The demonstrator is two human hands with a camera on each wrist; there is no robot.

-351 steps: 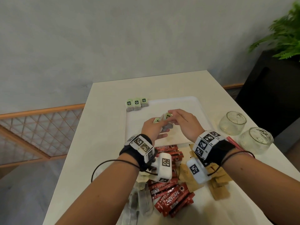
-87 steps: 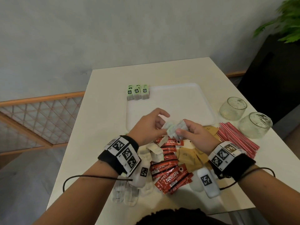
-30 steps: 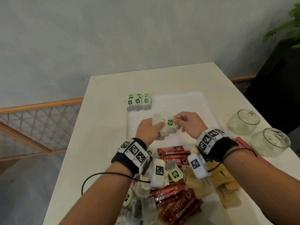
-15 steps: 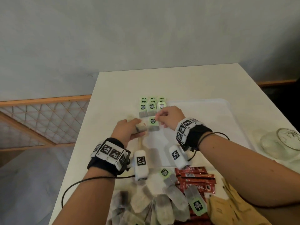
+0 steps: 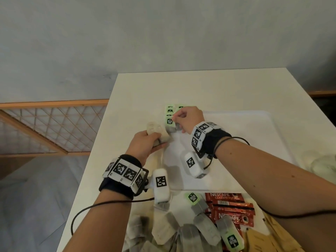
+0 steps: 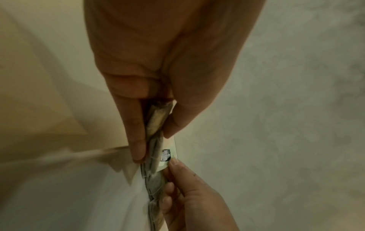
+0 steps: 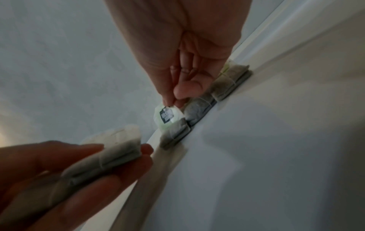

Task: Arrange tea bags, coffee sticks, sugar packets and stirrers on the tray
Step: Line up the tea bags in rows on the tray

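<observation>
The white tray (image 5: 254,142) lies on the table with a row of green-tagged tea bags (image 5: 170,110) at its far left corner. My right hand (image 5: 175,120) pinches the green tag of a tea bag (image 7: 168,116) standing at the near end of that row (image 7: 227,82). My left hand (image 5: 154,137) grips a small stack of tea bags (image 5: 157,130) just left of the tray's edge; the same stack (image 6: 156,132) sits between thumb and fingers in the left wrist view. Red coffee sticks (image 5: 231,208) and loose tea bags (image 5: 200,231) lie near me.
Brown sugar packets (image 5: 258,240) show at the bottom right. A glass jar (image 5: 325,164) stands blurred at the right edge. A wooden lattice rail (image 5: 45,128) runs to the left of the table. The stirrers are out of view.
Both hands have carried the tea bags from the tray's middle to its far left corner. My right hand now sets one bag by its tag against the row. The head view has swung left.
</observation>
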